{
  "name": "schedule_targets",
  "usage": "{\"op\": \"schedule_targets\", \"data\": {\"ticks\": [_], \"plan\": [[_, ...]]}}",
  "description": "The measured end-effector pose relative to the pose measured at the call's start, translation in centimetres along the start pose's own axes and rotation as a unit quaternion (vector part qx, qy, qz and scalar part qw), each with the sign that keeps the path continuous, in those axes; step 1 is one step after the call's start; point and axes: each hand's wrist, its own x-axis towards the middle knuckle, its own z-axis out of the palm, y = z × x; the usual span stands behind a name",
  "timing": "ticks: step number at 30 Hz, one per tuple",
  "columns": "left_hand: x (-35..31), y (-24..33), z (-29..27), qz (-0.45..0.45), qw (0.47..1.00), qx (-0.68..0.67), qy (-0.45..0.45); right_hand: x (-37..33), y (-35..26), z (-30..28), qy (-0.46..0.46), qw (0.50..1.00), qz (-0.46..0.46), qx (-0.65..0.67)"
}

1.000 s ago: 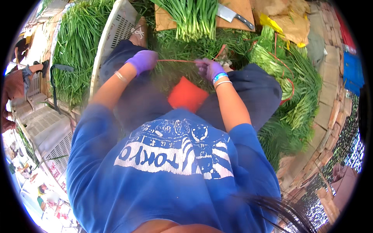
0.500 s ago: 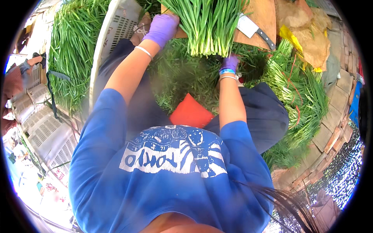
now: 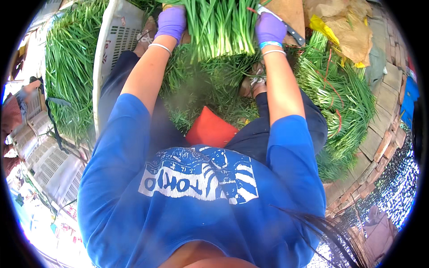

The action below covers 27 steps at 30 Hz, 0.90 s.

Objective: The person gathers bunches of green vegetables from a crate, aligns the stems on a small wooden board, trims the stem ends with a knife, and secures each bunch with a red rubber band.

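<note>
A thick bundle of long green chives (image 3: 221, 33) lies on a wooden board (image 3: 285, 9), its pale cut ends toward me. At the bundle's left side my left hand (image 3: 171, 22), in a purple glove, is closed; its fingertips are hidden. My right hand (image 3: 271, 29), also gloved in purple, is closed against the bundle's right side. A thin red tie (image 3: 253, 10) sticks out by its fingertips. Just beyond that hand rests a knife (image 3: 295, 35) with a black handle, its blade partly hidden.
On the left a white plastic crate (image 3: 102, 58) stands beside a tall heap of chives (image 3: 67, 76). Tied chives (image 3: 335, 94) with red string are piled on the right, below brown wrapping (image 3: 348, 27). Loose leaves (image 3: 201, 85) and a red cushion (image 3: 210, 128) lie between my legs.
My right hand has come up from beneath the cut ends to the bundle's right side, beside the knife. The left hand stays at the left side. The whole view has shifted slightly.
</note>
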Motion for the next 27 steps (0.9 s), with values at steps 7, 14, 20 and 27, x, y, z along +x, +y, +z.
{"op": "schedule_targets", "data": {"ticks": [7,14,20,27], "plan": [[-4.4,-0.2,-1.2,-0.163,0.972,-0.147,-0.087,-2.7,-1.0,-1.4,0.051,0.986,0.05,0.153],[-7.3,0.5,-1.1,-0.221,0.935,-0.249,0.121,-2.6,-1.6,-0.3,0.116,0.933,-0.03,0.34],[-7.5,9.4,-10.9,0.044,0.967,-0.201,0.15,-2.4,-2.7,-0.5,0.091,0.948,0.002,0.304],[-4.4,11.5,-6.3,0.037,0.999,-0.001,0.025,-2.8,-4.1,-0.8,0.07,0.931,0.058,0.353]]}}
